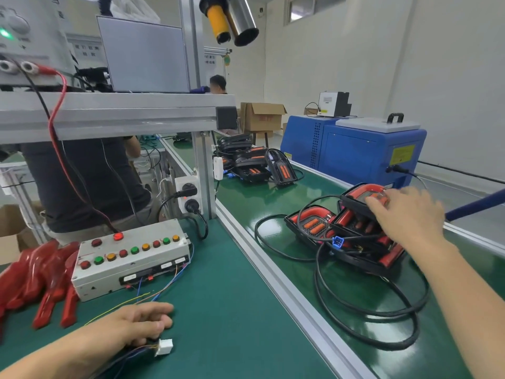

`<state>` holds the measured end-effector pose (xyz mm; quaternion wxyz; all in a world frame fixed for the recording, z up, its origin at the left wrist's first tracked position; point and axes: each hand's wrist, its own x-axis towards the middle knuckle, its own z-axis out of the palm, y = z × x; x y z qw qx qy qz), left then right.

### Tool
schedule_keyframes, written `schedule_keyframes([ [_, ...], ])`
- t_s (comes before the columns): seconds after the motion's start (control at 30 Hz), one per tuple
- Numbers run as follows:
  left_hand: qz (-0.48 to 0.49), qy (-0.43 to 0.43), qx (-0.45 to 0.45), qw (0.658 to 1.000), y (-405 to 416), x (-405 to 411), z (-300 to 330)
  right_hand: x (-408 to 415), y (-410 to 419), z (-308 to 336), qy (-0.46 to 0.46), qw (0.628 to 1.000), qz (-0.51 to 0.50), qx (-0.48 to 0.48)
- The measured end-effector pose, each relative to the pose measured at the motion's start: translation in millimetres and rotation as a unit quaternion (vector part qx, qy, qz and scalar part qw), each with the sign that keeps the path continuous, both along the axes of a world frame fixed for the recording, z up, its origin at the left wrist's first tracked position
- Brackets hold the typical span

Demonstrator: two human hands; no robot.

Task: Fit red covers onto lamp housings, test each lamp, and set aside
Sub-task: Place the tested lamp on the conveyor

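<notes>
At a green workbench, a person's right hand (pixel 407 214) reaches across to the conveyor belt (pixel 246 203), its fingers spread and resting on the topmost lamp (pixel 364 196) of a pile of red-covered lamps (pixel 355 236) tangled in black cables (pixel 369 310) near the belt's right edge. The left hand (pixel 142 321) lies near the bench's front edge, fingers curled around a wire bundle ending in a white connector (pixel 164 346). A button-studded test box (pixel 131 258) sits behind it, with loose red covers (pixel 35 277) at the bench's left edge.
</notes>
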<state>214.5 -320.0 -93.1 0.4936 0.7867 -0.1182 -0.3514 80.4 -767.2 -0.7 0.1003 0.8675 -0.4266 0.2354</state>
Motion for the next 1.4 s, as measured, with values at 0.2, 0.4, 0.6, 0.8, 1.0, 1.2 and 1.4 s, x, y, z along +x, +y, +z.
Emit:
schedule_keyframes([
  [0.2, -0.013, -0.043, 0.011, 0.999, 2.0, -12.6, 11.8, 14.6, 41.4, 2.8, 0.036, 0.998, 0.042, 0.022],
  [0.4, -0.098, -0.222, 0.12, 0.963, 12.6, -22.7, 34.7, 40.0, 172.7, -35.9, 0.029, 0.937, 0.348, -0.014],
  [0.6, 0.019, -0.333, 0.121, 0.935, 30.5, -26.7, 47.0, 52.3, 286.4, -86.3, -0.017, 0.83, 0.556, -0.039],
  [0.8, 0.118, -0.41, 0.155, 0.891, 84.4, -20.5, 93.1, 54.5, 321.8, -118.1, 0.068, 0.805, 0.589, -0.01],
  [1.0, 0.137, -0.36, 0.303, 0.872, 171.5, -2.3, 136.5, 56.5, 322.9, -119.6, 0.111, 0.823, 0.556, 0.026],
  [1.2, 0.217, -0.234, 0.581, 0.749, 268.2, 25.9, 134.7, 55.4, 327.3, -116.6, 0.107, 0.828, 0.55, 0.025],
  [1.4, 0.239, -0.175, 0.597, 0.746, 288.7, 28.5, 109.4, 59.3, 328.9, -122.6, 0.091, 0.836, 0.541, 0.005],
])
